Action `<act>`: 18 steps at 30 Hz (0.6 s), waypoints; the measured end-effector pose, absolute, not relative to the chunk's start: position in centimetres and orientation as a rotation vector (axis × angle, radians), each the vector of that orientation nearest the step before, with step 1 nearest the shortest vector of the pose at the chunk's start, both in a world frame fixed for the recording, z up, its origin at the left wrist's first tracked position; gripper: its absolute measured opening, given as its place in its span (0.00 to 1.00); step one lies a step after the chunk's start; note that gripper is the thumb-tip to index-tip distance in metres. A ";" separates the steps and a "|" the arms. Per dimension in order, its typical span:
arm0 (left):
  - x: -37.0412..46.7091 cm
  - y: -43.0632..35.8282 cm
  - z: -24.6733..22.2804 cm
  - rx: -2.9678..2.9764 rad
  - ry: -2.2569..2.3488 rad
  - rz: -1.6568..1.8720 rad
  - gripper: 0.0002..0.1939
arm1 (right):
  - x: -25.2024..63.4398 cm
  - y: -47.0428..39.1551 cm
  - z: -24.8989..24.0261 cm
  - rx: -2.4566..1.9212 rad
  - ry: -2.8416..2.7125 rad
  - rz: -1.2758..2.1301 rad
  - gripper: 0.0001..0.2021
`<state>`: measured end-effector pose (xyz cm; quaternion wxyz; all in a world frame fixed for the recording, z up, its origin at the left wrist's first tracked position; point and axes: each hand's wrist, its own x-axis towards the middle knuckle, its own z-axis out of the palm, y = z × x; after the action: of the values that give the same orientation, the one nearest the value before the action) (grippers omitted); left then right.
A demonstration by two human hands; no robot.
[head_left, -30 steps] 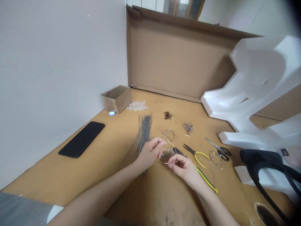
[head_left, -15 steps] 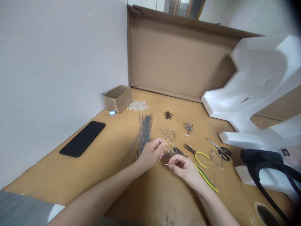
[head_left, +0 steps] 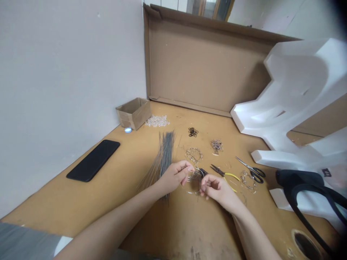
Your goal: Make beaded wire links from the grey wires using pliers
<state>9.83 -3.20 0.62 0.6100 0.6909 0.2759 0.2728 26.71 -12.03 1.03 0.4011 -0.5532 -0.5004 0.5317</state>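
A thin silvery wire ring is held up between my two hands over the wooden table. My left hand pinches its upper left part between thumb and fingers. On the ring's right side, my right hand has its fingertips closed round the wire. Behind the ring lie more wire pieces and a dark-handled tool, both partly hidden. A bundle of straight grey wires lies just beyond my left hand. Another wire ring rests on the table past my fingertips.
Pliers, scissors and a wire ring with beads lie right. Farther back are black rings, small metal parts, clear pieces and a cardboard box. A black phone lies left; white foam stands right.
My right hand has moved slightly right and up along the wire ring, and now covers the green-and-yellow handle seen before. My left hand keeps its pinch. The view has shifted slightly.
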 end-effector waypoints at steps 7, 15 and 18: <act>10.1 -3.1 0.4 1.514 0.660 0.617 0.13 | 27.6 -11.9 1.3 -1.378 -1.161 1.387 0.08; 10.1 -3.0 0.3 1.504 0.723 0.677 0.13 | 26.5 -12.0 1.2 -1.316 -1.169 1.574 0.10; 10.1 -3.1 0.3 1.520 0.741 0.676 0.13 | 26.0 -12.0 1.0 -1.260 -1.134 1.586 0.10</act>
<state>10.09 -3.10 0.27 0.6132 0.6594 0.3213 0.2932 26.04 -12.01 1.04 0.3989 -0.4976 -0.4479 0.6266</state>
